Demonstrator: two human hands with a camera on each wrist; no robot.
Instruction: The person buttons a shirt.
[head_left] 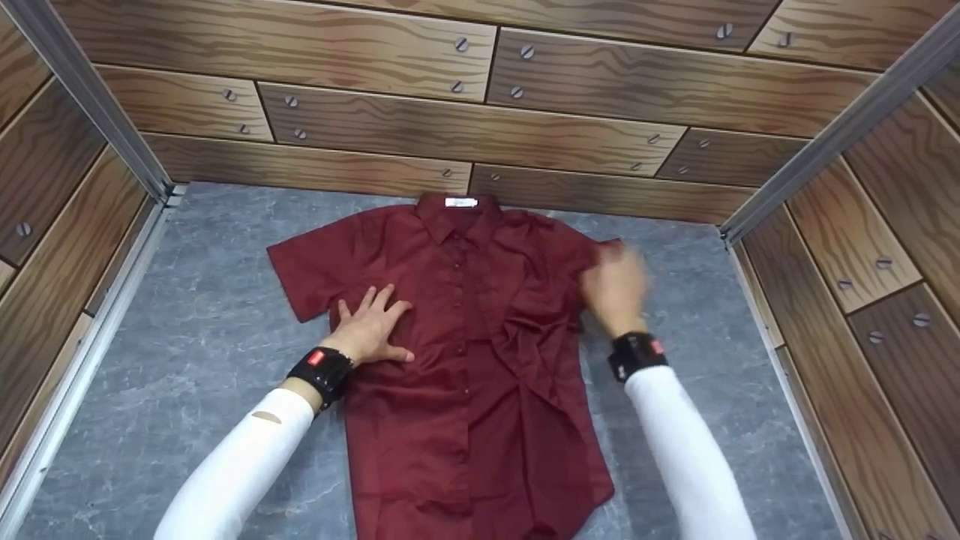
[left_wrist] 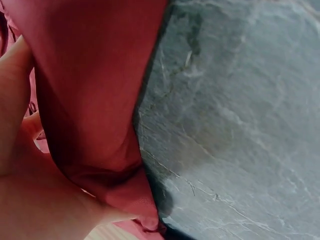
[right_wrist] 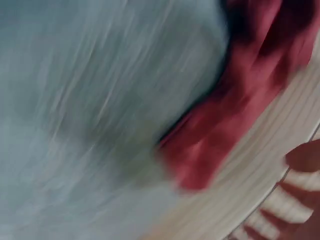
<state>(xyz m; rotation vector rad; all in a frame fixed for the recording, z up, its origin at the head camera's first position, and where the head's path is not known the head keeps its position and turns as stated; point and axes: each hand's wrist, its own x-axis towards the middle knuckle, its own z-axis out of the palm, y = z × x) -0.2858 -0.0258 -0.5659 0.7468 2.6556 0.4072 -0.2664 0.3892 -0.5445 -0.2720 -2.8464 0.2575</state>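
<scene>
A dark red short-sleeved button-up shirt (head_left: 420,390) lies front up, its collar (head_left: 435,214) at the far side. On its left half rests my left hand (head_left: 371,330), fingers spread over the cloth. In the left wrist view, part of that hand (left_wrist: 45,200) shows beside a fold of red cloth (left_wrist: 95,90). My right hand (head_left: 619,289), blurred, is over the sleeve on the right side. The right wrist view has the creased sleeve (right_wrist: 210,135) apart from several separated fingers (right_wrist: 300,195) at the lower right edge.
The grey marbled surface (head_left: 225,360) is bounded by wood-patterned walls (head_left: 360,120) at the back and both sides. Metal posts (head_left: 832,127) stand at the back corners. Wrinkles gather on the shirt's right half.
</scene>
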